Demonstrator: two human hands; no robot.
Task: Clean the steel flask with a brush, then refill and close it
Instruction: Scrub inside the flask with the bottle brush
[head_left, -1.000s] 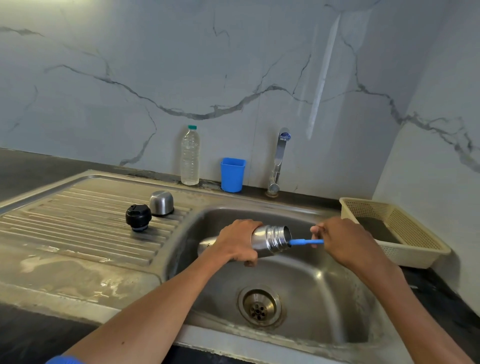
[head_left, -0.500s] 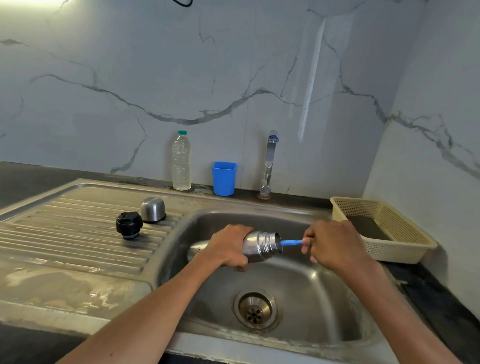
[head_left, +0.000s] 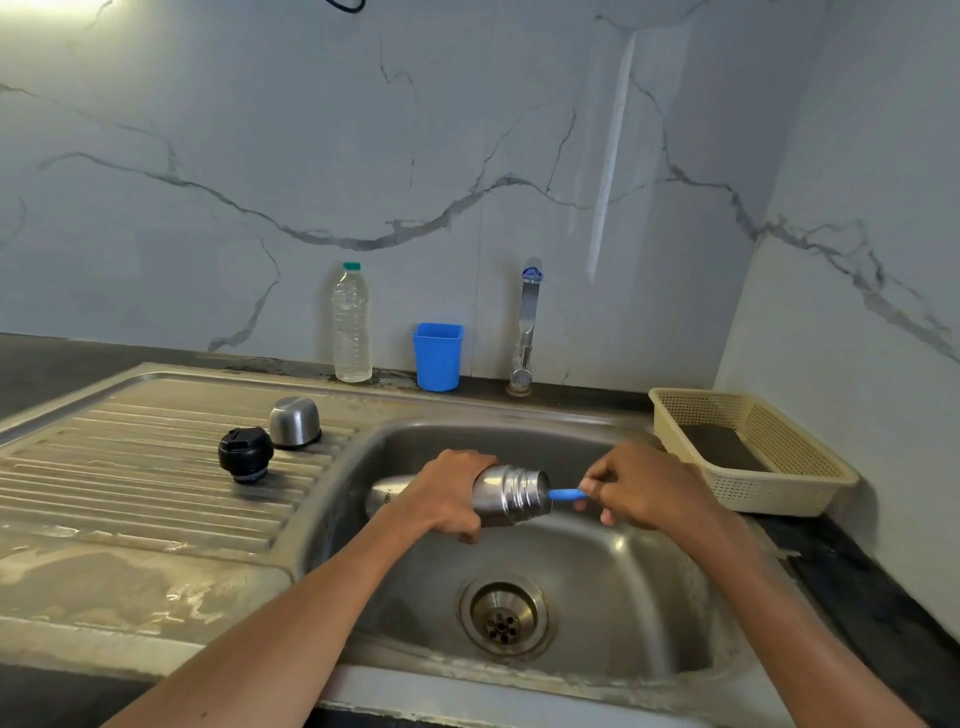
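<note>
The steel flask (head_left: 511, 493) lies sideways over the sink basin (head_left: 618, 587), its open mouth pointing right. My left hand (head_left: 447, 493) grips the flask round its body. My right hand (head_left: 644, 486) pinches the blue brush handle (head_left: 566, 494), which runs into the flask's mouth; the brush head is hidden inside. On the ribbed drainboard (head_left: 130, 483) to the left stand the flask's black stopper (head_left: 245, 454) and its steel cap cup (head_left: 294, 422).
A clear plastic water bottle (head_left: 352, 325) and a blue cup (head_left: 438, 356) stand at the back wall, with the tap (head_left: 527, 327) to their right. A beige plastic basket (head_left: 748, 452) sits right of the sink. The drain (head_left: 503, 616) lies below the hands.
The brush has gone deeper into the flask, leaving less blue handle showing. The view has tilted up a little; both hands keep their grips.
</note>
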